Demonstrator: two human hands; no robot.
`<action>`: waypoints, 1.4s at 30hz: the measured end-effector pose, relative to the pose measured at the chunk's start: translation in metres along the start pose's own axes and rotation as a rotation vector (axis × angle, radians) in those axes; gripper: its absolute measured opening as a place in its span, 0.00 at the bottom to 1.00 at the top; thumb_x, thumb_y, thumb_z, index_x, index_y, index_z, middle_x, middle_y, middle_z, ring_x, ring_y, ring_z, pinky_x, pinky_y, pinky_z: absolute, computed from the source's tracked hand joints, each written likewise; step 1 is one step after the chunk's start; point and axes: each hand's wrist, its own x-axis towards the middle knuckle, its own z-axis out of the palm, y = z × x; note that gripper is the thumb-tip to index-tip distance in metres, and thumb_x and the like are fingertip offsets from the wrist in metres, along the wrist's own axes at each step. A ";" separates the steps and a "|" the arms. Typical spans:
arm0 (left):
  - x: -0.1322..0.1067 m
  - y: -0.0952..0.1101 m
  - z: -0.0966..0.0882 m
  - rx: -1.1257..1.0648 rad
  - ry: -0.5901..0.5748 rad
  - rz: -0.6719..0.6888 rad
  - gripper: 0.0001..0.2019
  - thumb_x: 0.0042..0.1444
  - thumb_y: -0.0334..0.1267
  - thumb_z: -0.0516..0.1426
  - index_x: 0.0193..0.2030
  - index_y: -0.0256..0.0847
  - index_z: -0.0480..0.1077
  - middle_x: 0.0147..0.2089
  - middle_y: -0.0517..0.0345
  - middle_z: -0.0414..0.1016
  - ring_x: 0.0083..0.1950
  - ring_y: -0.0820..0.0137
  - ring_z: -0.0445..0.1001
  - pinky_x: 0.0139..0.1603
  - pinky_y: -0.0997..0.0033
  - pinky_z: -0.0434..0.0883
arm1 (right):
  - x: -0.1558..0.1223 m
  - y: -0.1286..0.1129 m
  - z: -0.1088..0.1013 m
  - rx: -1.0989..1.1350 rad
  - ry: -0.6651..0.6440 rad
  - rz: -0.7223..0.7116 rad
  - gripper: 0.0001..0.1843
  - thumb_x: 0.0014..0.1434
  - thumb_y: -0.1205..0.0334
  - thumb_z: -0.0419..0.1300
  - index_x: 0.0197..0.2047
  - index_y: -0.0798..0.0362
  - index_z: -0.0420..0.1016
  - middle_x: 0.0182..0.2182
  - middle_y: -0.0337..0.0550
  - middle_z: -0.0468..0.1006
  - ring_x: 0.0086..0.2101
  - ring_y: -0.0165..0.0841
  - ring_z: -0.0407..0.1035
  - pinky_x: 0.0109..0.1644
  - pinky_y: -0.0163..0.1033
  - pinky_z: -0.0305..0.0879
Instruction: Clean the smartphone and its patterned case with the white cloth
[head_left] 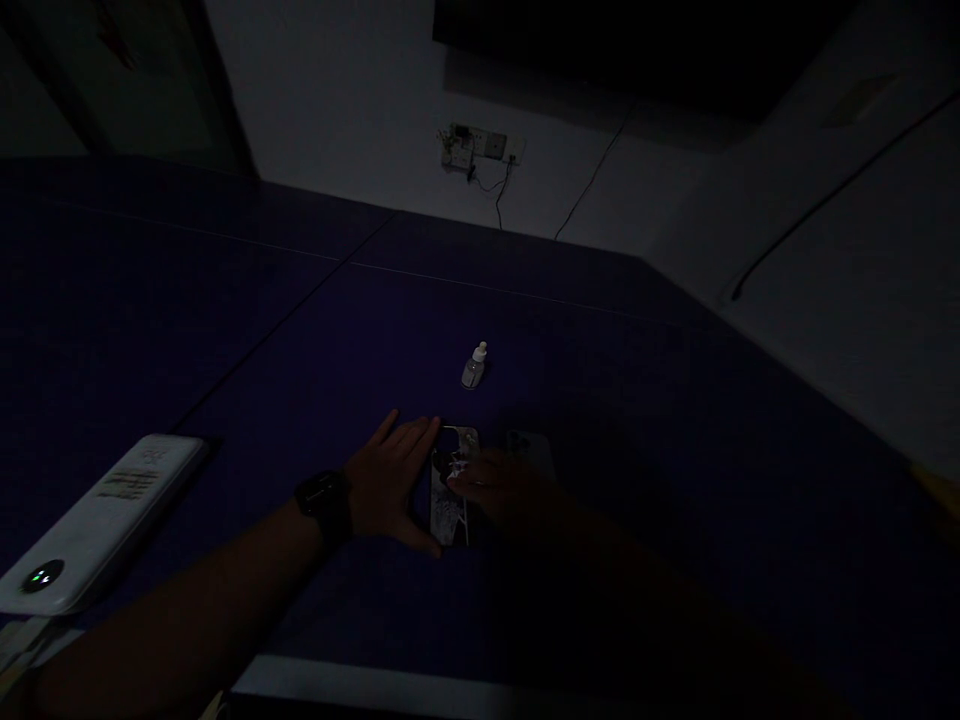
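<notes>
left hand pressing, grip open, against phone case edge | right hand lying across it, grip too dark to tell | risk: case skidding on worktop under uneven pressure

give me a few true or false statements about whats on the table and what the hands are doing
1. The left hand wears a black watch. True.
2. The fingers of the right hand lie on a phone. True.
3. The left hand holds a small bottle. False: the bottle stands on the table beyond the phone, touching neither hand.
4. A white power bank lies to the right of the right hand. False: it lies to the left of the left hand, near the left forearm.
5. A wall socket is on the wall beyond the table. True.
</notes>
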 end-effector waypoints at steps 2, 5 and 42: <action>0.000 0.000 0.001 0.000 0.003 -0.002 0.71 0.36 0.81 0.53 0.75 0.30 0.33 0.72 0.23 0.53 0.72 0.40 0.56 0.72 0.36 0.38 | -0.006 -0.009 0.001 0.022 -0.020 -0.039 0.14 0.67 0.70 0.55 0.54 0.57 0.75 0.44 0.49 0.81 0.44 0.37 0.71 0.51 0.43 0.67; 0.000 0.000 0.001 -0.008 0.002 -0.004 0.71 0.37 0.80 0.53 0.75 0.30 0.33 0.72 0.23 0.53 0.72 0.40 0.56 0.72 0.35 0.39 | -0.017 -0.023 0.003 0.052 -0.026 -0.113 0.14 0.68 0.69 0.54 0.54 0.56 0.75 0.42 0.47 0.82 0.38 0.35 0.71 0.46 0.41 0.68; 0.000 -0.004 0.009 -0.014 0.061 0.017 0.72 0.34 0.81 0.53 0.75 0.32 0.32 0.72 0.25 0.54 0.71 0.40 0.57 0.72 0.34 0.38 | -0.038 -0.044 0.001 0.036 0.110 -0.084 0.12 0.71 0.65 0.52 0.51 0.53 0.75 0.44 0.44 0.82 0.36 0.34 0.67 0.39 0.40 0.62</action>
